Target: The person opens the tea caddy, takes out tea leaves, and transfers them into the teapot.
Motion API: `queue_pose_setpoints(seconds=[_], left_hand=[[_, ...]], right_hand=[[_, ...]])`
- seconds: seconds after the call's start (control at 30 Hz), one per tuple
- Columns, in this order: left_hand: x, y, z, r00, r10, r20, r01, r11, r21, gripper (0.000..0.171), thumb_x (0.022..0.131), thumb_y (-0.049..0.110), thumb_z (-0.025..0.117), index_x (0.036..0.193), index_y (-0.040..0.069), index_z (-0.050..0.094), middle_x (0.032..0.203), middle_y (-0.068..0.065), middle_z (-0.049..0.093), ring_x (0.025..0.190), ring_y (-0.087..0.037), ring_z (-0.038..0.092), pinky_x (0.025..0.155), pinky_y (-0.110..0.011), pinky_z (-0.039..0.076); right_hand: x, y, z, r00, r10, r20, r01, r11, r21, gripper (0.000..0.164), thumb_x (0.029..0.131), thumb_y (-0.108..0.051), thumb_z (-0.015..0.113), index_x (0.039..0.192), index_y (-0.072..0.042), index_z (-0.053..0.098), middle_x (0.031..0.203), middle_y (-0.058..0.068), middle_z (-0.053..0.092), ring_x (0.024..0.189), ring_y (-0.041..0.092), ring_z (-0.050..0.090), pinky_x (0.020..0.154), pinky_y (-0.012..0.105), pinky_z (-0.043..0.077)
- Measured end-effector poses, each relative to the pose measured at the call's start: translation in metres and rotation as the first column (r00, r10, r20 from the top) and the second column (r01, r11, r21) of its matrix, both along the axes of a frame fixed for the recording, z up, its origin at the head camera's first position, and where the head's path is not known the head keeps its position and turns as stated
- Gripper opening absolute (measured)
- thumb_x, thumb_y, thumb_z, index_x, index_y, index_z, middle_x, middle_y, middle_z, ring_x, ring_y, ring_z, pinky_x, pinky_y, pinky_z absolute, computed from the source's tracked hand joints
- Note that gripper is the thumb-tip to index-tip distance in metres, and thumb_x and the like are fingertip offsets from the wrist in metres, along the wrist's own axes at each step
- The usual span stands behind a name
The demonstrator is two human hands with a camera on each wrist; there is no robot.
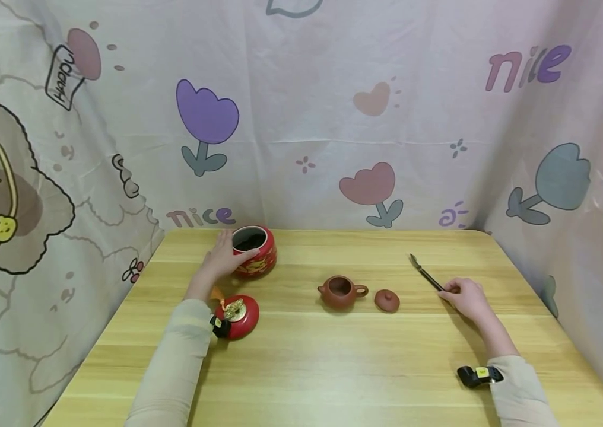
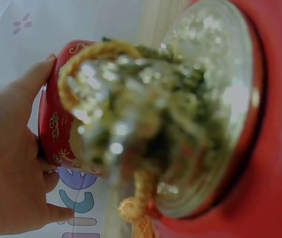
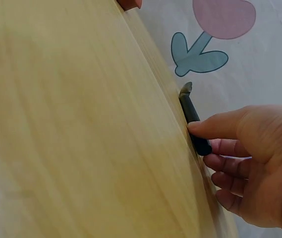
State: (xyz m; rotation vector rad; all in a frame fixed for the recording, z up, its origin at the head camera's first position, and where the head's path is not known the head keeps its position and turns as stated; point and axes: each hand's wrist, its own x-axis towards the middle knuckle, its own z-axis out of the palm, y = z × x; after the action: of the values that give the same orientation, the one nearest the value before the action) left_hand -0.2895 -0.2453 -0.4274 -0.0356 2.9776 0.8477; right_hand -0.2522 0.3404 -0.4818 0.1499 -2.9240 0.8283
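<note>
Jar [image 1: 261, 255] int.: head cam only

Table [image 1: 301, 362], yellow wood-grain, softly reflecting light. Behind table: pale fabric backdrop [image 1: 291, 71], purple tulip print [image 1: 207, 115]. Left of table: cartoon print [image 1: 40, 184]. Right of table: blue-grey tulip print [image 1: 563, 178].

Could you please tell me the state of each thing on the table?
Red jar, uncovered, held by the left hand.
Red lid, off the red jar, top side up.
Brown teapot, upright, uncovered.
Teapot lid, off the brown teapot, top side up.
Slim dark tool, pinched by the right hand.
</note>
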Motion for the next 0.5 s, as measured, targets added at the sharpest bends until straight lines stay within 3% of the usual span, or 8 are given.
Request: queue_pose_setpoints(seconds=[0.27, 0.37, 0.5], left_hand=[[-0.0007, 0.0008, -0.0019, 1.0, -0.001, -0.025, 0.0, 1.0, -0.018, 0.118, 0.082, 0.08, 0.047, 0.156, 0.004, -0.005, 0.164, -0.019, -0.008, 0.151, -0.041, -0.003, 0.115, -0.071, 0.008], [-0.0013, -0.0001, -0.0045, 0.999, 0.002, -0.032, -0.003, 1.0, -0.024, 0.117, 0.082, 0.079, 0.047, 0.156, 0.005, -0.004, 0.164, -0.019, -0.007, 0.151, -0.041, -0.002, 0.115, -0.071, 0.008], [-0.0016, 0.0002, -0.006, 0.999, 0.007, -0.035, -0.008, 0.999, -0.036, 0.117, 0.082, 0.08, 0.046, 0.156, 0.005, -0.004, 0.164, -0.019, -0.006, 0.152, -0.041, -0.002, 0.115, -0.071, 0.008]], right_hand=[[0.0012, 0.0012, -0.0005, 0.999, -0.039, 0.005, 0.039, 0.999, -0.012, 0.021, 0.088, -0.017, 0.066, 0.091, 0.004, 0.065, 0.085, 0.018, 0.062, 0.088, 0.036, 0.05, 0.074, 0.041, 0.036], [-0.0001, 0.001, -0.0006, 0.998, -0.043, -0.05, 0.043, 0.999, 0.003, 0.019, 0.087, -0.016, 0.066, 0.09, 0.003, 0.066, 0.08, 0.015, 0.065, 0.083, 0.032, 0.053, 0.071, 0.037, 0.038], [0.0006, -0.0008, 0.0009, 0.989, -0.047, -0.143, 0.057, 0.996, 0.069, 0.019, 0.086, -0.014, 0.065, 0.091, 0.004, 0.065, 0.088, 0.021, 0.065, 0.089, 0.039, 0.053, 0.077, 0.047, 0.04]])
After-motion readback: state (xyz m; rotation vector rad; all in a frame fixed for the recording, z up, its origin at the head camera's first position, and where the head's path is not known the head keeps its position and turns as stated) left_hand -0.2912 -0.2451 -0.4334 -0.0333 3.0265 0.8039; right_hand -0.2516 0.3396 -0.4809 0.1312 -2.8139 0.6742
